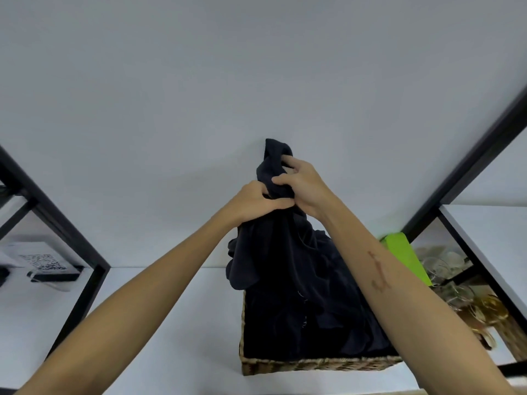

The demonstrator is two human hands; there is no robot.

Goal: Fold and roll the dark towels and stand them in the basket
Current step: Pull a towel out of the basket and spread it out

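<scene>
A dark navy towel [273,252] hangs bunched in the air above a woven wicker basket [313,364] on the white shelf. My left hand [256,202] grips the cloth from the left. Just above and to the right, my right hand [302,185] pinches its upper bunch. The towel's top pokes up past my fingers, and its lower part drapes down into the basket. More dark towels [328,323] fill the basket in a loose heap; how many I cannot tell.
Black metal frame posts [467,166] stand on either side of the white shelf [159,323]. A green object [405,255] and a cluster of glassware [462,295] sit to the right. A card with a QR code [42,262] lies at far left.
</scene>
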